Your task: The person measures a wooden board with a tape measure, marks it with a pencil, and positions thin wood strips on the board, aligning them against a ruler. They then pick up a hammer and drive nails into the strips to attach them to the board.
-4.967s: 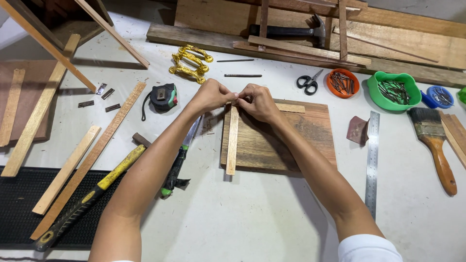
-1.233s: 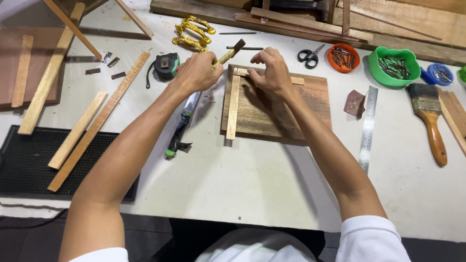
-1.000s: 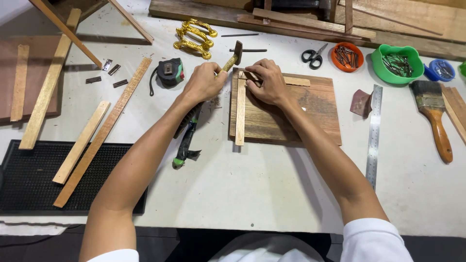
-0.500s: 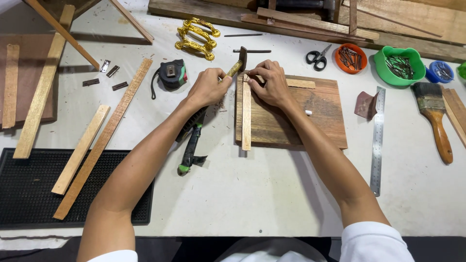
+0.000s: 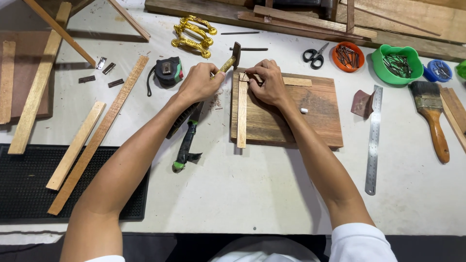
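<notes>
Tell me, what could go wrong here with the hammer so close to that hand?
The hammer in the left hand hangs right beside the right hand, whose fingers pinch the strip corner; a stray blow might hit them. The thin strip might also split or slip off the board.

No packages, signs or screens appear on the workbench; only a small label on the black tape measure [image 5: 167, 71], upper left of centre.

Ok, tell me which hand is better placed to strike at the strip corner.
Left. The left hand grips the hammer, its head just beside the strips' corner. The right hand is pinching that corner on the board, so it looks occupied.
</notes>
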